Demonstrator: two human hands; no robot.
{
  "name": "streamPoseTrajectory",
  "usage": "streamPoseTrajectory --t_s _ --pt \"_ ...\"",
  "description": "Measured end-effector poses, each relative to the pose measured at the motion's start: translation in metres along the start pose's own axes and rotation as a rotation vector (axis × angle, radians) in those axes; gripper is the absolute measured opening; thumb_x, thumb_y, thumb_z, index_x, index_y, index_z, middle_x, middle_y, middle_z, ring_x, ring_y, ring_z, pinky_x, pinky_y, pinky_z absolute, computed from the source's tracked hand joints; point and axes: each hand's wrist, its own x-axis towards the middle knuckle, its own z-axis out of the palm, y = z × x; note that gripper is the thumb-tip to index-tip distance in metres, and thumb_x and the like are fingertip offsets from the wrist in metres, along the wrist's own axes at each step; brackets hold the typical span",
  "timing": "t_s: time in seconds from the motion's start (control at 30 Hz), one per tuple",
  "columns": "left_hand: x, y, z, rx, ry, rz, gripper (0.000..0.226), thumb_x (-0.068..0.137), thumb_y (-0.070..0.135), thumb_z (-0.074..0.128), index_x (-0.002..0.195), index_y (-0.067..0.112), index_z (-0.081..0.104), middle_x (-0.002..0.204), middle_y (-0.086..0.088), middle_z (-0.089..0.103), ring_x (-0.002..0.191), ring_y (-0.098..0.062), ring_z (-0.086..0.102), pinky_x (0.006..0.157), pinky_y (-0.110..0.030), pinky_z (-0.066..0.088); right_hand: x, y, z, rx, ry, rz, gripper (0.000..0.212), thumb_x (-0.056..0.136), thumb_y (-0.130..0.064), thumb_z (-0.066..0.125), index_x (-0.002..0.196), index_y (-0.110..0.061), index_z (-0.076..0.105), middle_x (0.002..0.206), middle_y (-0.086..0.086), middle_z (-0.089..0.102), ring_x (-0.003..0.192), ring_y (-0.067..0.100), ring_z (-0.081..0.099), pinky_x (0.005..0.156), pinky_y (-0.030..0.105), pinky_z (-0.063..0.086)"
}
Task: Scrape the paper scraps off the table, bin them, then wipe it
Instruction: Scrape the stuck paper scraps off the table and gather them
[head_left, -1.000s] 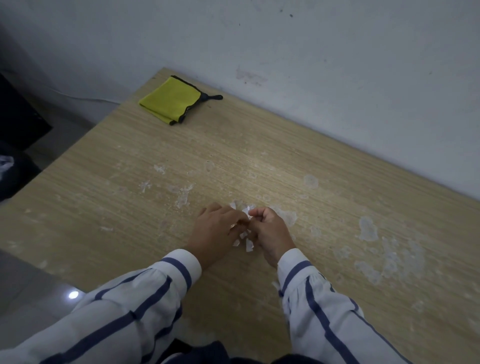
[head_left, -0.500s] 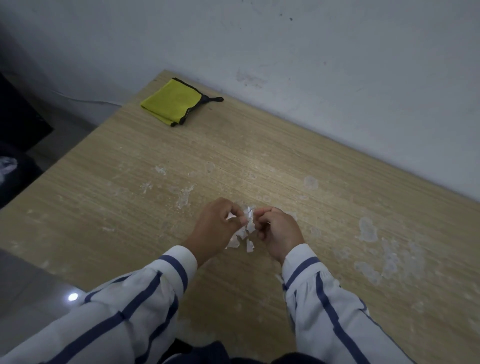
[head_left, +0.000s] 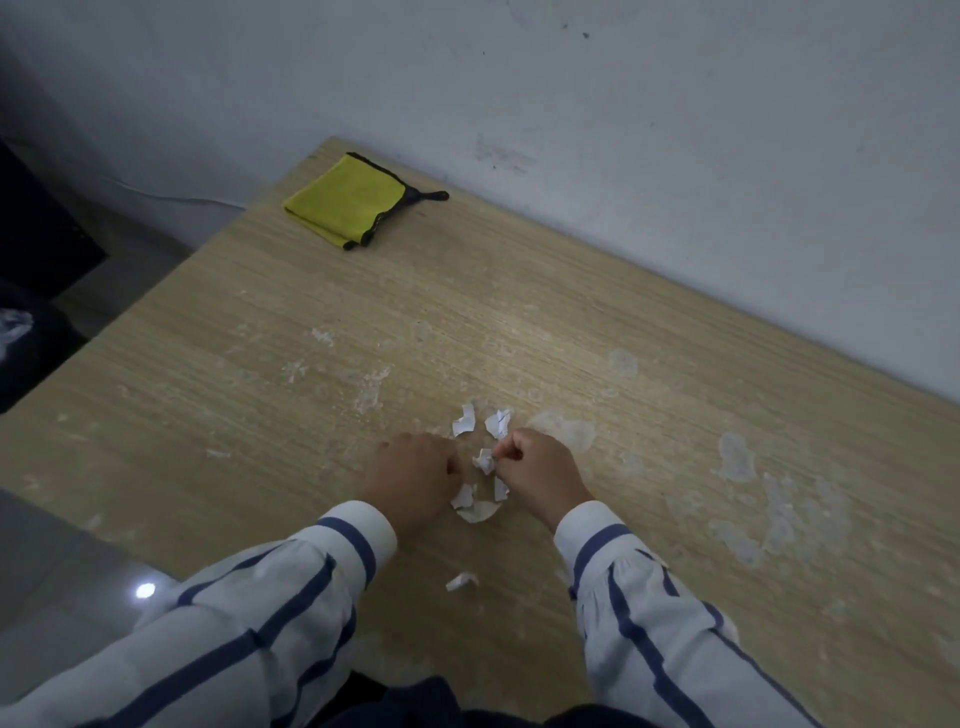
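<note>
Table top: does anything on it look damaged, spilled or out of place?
Yes. The table is blotched with pale stuck-on patches, thickest toward its right side, so the surface looks dirty. Torn paper scraps lie loose near the middle, and one stray scrap lies apart, nearer the person.

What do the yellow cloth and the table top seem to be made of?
Yellow cloth: probably microfibre, matte and soft, folded, with black stitched edging. Table top: seemingly wood-grain laminate, pale beige with fine parallel streaks and a slight sheen; real wood cannot be ruled out.
</note>
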Motion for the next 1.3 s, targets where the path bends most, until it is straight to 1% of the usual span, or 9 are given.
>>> streamPoseTrajectory --t_s 0.2,0.3,0.37,0.53,0.63,0.73,0.87,1.03,1.3 --pt "-0.001 -0.006 0.008 0.045 0.069 0.048 0.015 0.087 0.034 0.051 0.095 0.029 0.063 0.103 0.007 0.062 0.1 -0.018 0.05 0.089 -0.033 0.033 -0.017 0.008 0.001 -0.092 -0.096 -0.146 0.007 0.079 -0.006 0.055 0.079 -0.012 0.055 0.079 0.001 0.053 0.071 0.017 0.049 0.066 0.028 0.044" --pt "0.001 -0.007 0.008 0.078 0.076 0.048 0.027 0.088 0.036 0.05 0.113 0.026 0.056 0.117 0.004 0.06 0.108 -0.023 0.05 0.094 -0.038 0.034 -0.025 0.008 0.006 -0.266 -0.168 -0.212 0.022 0.081 -0.033 0.06 0.083 -0.014 0.048 0.082 0.0 0.045 0.067 0.016 0.042 0.059 0.027 0.037" --pt "0.002 -0.01 0.007 0.055 0.066 0.05 0.022 0.088 0.037 0.051 0.106 0.027 0.057 0.114 0.005 0.062 0.104 -0.021 0.049 0.093 -0.036 0.033 -0.027 0.007 0.009 -0.365 -0.194 -0.225 0.028 0.082 -0.043 0.057 0.087 -0.019 0.044 0.084 -0.003 0.042 0.068 0.015 0.042 0.056 0.024 0.033" --pt "0.002 -0.012 0.005 -0.042 0.019 0.068 0.016 0.089 0.034 0.05 0.095 0.032 0.065 0.104 0.009 0.065 0.102 -0.018 0.05 0.094 -0.036 0.033 -0.027 0.01 0.012 -0.388 -0.124 -0.302 0.008 0.088 -0.016 0.048 0.083 -0.011 0.052 0.087 0.007 0.054 0.076 0.022 0.047 0.064 0.031 0.037" --pt "0.0 -0.011 0.006 -0.092 0.043 0.111 0.024 0.092 0.025 0.045 0.101 0.031 0.066 0.104 0.009 0.066 0.1 -0.018 0.053 0.092 -0.035 0.034 -0.022 0.013 0.009 -0.334 -0.054 -0.308 0.012 0.088 -0.014 0.05 0.076 -0.016 0.05 0.081 0.002 0.047 0.071 0.019 0.044 0.059 0.025 0.033" --pt "-0.007 -0.01 0.01 -0.134 0.146 0.096 0.015 0.09 0.016 0.046 0.094 0.026 0.056 0.092 0.008 0.058 0.09 -0.016 0.051 0.082 -0.03 0.036 -0.018 0.02 0.008 -0.257 0.033 -0.278 0.006 0.084 -0.017 0.056 0.089 -0.015 0.054 0.092 -0.004 0.041 0.073 0.017 0.048 0.064 0.025 0.041" --pt "-0.024 -0.008 0.01 -0.098 0.048 0.273 0.007 0.084 0.027 0.051 0.083 0.03 0.044 0.081 0.014 0.048 0.077 -0.008 0.045 0.084 -0.03 0.037 -0.016 0.022 0.006 -0.208 0.081 -0.257 0.054 0.077 -0.032 0.068 0.124 -0.022 0.043 0.122 -0.001 0.037 0.096 0.013 0.05 0.078 0.025 0.047" --pt "-0.037 -0.001 0.01 0.312 -0.196 0.549 0.054 0.069 0.067 0.056 0.107 0.029 0.054 0.113 0.011 0.054 0.102 -0.013 0.047 0.093 -0.033 0.03 -0.003 0.016 0.012 -0.367 0.022 -0.216 0.081 0.077 -0.046 0.064 0.139 -0.035 0.012 0.152 0.004 0.009 0.122 0.024 0.044 0.087 0.035 0.049" --pt "-0.026 -0.021 0.027 0.297 0.014 0.623 0.023 0.076 0.049 0.05 0.07 0.031 0.063 0.069 0.015 0.062 0.068 -0.011 0.054 0.066 -0.029 0.034 0.01 0.007 0.013 -0.34 0.021 -0.162 0.053 0.084 -0.033 0.062 0.132 -0.022 0.042 0.141 0.003 0.027 0.107 0.023 0.054 0.089 0.032 0.046"
